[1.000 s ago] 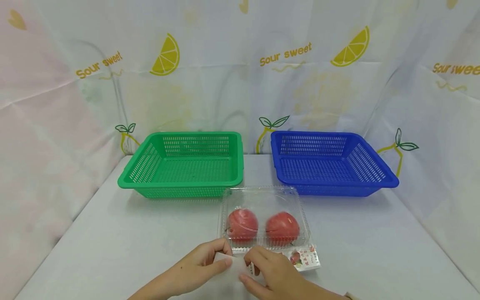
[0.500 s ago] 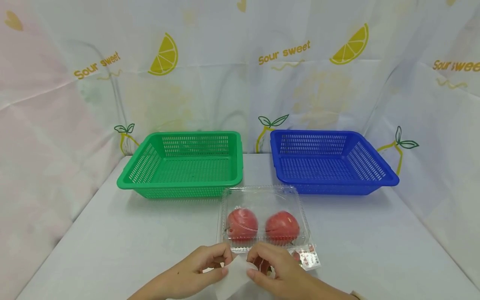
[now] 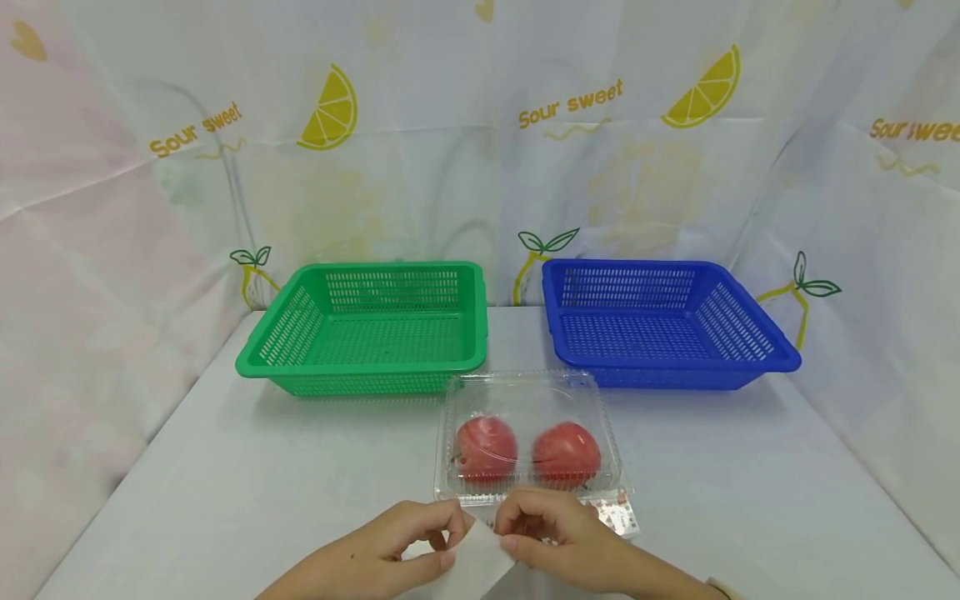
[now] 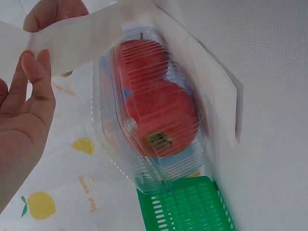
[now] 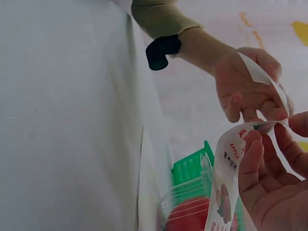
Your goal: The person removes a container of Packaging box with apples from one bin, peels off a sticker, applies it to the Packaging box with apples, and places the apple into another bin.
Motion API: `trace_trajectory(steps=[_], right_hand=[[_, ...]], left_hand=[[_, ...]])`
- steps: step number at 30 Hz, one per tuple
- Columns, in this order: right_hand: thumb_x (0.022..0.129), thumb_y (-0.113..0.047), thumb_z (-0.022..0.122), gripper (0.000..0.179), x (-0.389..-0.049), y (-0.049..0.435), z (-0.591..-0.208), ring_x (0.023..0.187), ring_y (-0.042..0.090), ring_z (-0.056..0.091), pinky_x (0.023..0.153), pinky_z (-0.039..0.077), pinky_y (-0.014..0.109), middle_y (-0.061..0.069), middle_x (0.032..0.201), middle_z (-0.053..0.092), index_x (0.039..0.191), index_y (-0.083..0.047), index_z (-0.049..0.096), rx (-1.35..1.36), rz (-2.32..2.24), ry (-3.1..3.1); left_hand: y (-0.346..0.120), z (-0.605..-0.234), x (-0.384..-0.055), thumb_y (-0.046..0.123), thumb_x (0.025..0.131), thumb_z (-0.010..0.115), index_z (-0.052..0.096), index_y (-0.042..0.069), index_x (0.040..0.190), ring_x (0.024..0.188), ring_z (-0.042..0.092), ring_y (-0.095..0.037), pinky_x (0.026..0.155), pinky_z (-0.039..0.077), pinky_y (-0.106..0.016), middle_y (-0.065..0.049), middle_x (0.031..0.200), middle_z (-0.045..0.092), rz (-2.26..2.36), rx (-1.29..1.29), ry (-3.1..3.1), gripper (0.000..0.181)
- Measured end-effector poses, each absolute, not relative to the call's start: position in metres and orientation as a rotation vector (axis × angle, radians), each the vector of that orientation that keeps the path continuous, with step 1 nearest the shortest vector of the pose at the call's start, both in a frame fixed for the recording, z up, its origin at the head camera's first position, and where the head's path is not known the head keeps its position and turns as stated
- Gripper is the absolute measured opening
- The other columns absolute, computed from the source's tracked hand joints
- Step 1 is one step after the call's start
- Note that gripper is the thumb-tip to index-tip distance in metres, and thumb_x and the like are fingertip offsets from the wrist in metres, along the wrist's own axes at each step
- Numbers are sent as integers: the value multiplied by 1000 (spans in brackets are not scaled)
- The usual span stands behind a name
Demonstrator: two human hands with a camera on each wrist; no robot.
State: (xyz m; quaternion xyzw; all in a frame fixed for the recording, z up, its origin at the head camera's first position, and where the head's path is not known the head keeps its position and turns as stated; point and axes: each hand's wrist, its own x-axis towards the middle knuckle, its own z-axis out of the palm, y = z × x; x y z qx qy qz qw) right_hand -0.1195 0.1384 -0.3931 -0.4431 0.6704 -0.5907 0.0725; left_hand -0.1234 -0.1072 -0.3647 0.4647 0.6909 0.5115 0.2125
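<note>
In the head view, at the bottom middle of the frame, the left hand [image 3: 378,546] and the right hand [image 3: 577,537] each pinched the paper strip [image 3: 472,567], which sat right between them. Its long side seemed to run right, though the hands hid some, and the right hand was nearer its printed end [image 3: 617,512], by the clear box [image 3: 525,392].

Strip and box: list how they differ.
The strip is white with print; the box is see-through.
The strip is thin and curved; the box is a deep, ribbed case.
The strip is pinched by the right hand; the box rests on the table.
Shared: both show fruit, printed on the strip and inside the box.
</note>
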Motion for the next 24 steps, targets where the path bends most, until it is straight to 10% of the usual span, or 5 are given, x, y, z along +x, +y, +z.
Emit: trace_trajectory(steps=[24], right_hand=[[84,10,55,16,-121,140,-399,75,8,53,59,50,24,7,85,57,88,-6,58,-1336,-1767,2187]], left_hand=[[-116,-363,-121,9,95,44,50,11,92,94,54,-9,80,46,-29,1,113,60,1420,1152,1883,7]])
